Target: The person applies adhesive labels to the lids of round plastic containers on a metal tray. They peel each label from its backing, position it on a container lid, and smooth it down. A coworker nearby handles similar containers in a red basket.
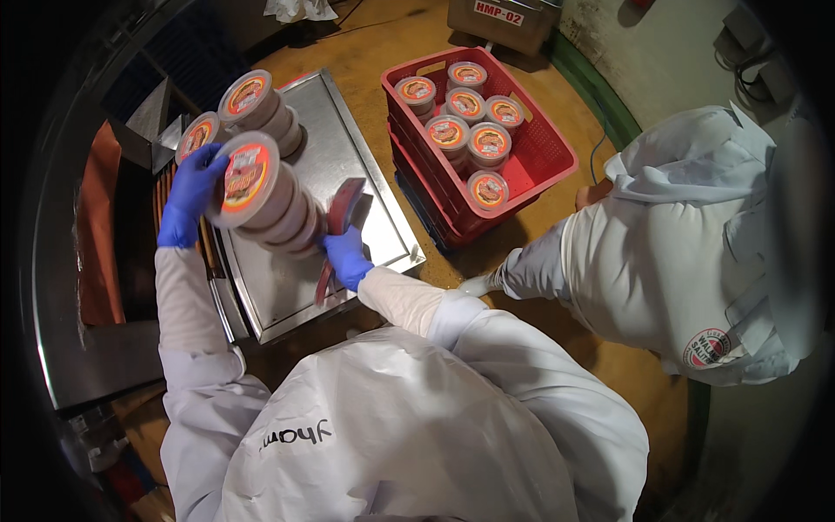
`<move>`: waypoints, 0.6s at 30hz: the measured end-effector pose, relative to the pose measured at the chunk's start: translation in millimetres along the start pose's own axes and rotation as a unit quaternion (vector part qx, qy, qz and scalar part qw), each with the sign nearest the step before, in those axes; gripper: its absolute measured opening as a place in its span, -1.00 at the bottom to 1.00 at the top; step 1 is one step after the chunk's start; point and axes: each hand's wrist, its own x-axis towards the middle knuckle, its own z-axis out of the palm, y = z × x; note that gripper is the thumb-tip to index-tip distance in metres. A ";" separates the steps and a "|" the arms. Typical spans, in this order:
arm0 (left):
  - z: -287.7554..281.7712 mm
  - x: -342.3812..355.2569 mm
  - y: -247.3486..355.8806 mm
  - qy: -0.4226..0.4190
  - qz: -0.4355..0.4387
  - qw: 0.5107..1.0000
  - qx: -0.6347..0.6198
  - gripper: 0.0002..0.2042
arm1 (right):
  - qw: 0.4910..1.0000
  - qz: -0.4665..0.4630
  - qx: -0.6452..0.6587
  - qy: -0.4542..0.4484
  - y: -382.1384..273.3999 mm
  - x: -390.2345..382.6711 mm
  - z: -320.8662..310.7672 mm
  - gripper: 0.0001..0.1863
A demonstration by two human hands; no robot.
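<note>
My left hand [193, 193], in a blue glove, grips the left edge of the top tub [248, 181] on a leaning stack of round clear plastic tubs with orange-red labelled lids. Close to the foot of that stack, my right hand [348, 257], also gloved in blue, is closed around a long red object with a curved end [346, 205]. Its exact kind cannot be made out; part of it is hidden by the hand. Behind, another stack of tubs [248, 100] stands on the steel table [348, 139], with one more lid [198, 135] beside it.
Right of the table, a red plastic crate [544, 170] on the floor holds several similar tubs. A co-worker in white [644, 252] bends near the crate at the right. An orange sheet [102, 226] hangs at the far left. A metal box [504, 26] stands at the back.
</note>
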 end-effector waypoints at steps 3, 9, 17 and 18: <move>17.3 -57.3 50.0 0.014 0.099 0.953 0.285 -0.60 | 0.991 0.086 -0.092 -0.051 -5.2 -17.8 -0.2 -0.71; 11.7 -91.4 87.5 0.005 -0.008 0.913 0.409 -0.29 | 0.979 0.145 0.112 -0.091 -99.3 -22.9 -5.3 -0.59; 0.5 -93.7 137.4 0.066 0.033 0.928 0.366 -0.30 | 0.972 -0.101 -0.011 -0.212 -284.2 -56.7 59.9 -0.80; -2.1 -92.3 138.3 0.076 0.051 0.941 0.325 -0.33 | 0.969 -0.114 -0.013 -0.221 -285.6 -61.2 65.9 -0.80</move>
